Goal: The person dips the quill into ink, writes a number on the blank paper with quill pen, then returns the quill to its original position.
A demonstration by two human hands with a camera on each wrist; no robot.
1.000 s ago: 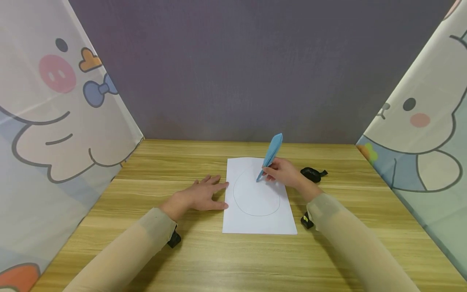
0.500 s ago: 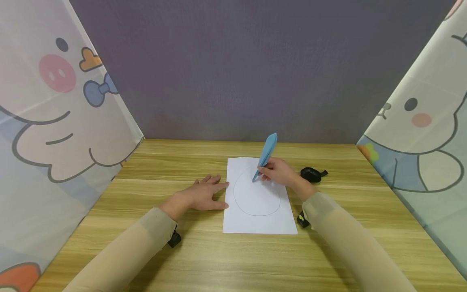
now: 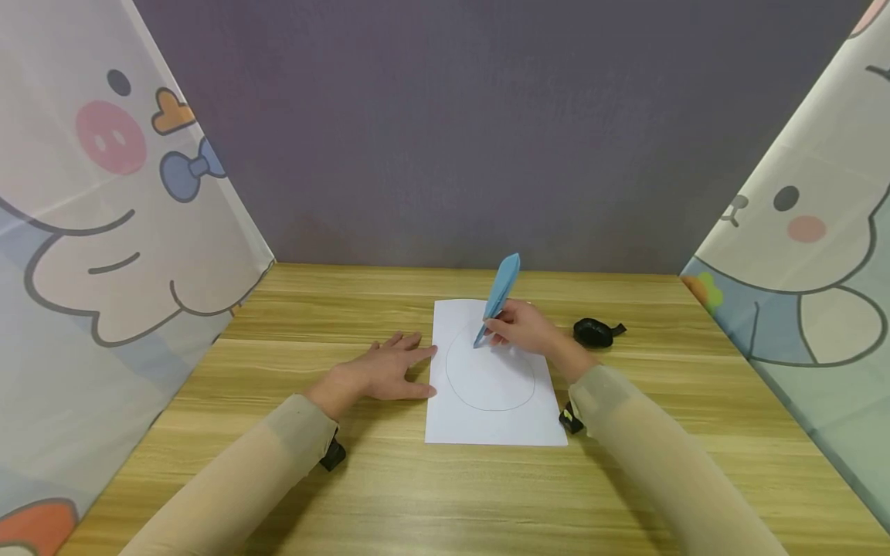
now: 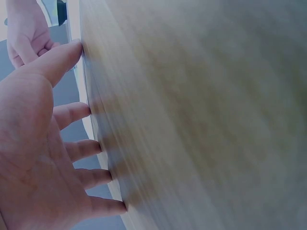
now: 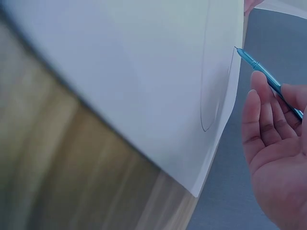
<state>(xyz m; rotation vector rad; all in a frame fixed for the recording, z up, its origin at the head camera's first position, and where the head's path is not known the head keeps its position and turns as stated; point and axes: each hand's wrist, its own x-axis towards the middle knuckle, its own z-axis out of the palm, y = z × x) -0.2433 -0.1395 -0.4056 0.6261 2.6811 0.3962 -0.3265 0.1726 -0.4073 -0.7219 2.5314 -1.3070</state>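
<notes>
On the table lies a white sheet of paper [image 3: 497, 426] bearing a thin, large rounded outline. My right hand [image 3: 521, 328] pinches a blue pen [image 3: 501, 286] with a broad, feather-like top end, tilted over the upper part of the sheet. In the right wrist view the fine tip of the pen [image 5: 259, 67] meets the paper at the end of a drawn line. My left hand [image 3: 389, 371] rests with fingers spread, thumb and index fingertips at the paper's left edge. Seen from the left wrist, the fingertips of the left hand [image 4: 38, 143] touch down at the tabletop.
A small black object with a short strap [image 3: 593, 333] lies to the right of the paper on the wood-grain table [image 3: 389, 494]. A dark grey panel [image 3: 445, 139] rises behind. Cartoon-printed cloths [image 3: 90, 201] flank both sides. Black wrist devices [image 3: 333, 454] sit under the cuffs.
My right hand and the pen have moved steadily left across the upper part of the sheet. My left hand and the paper have stayed in place.
</notes>
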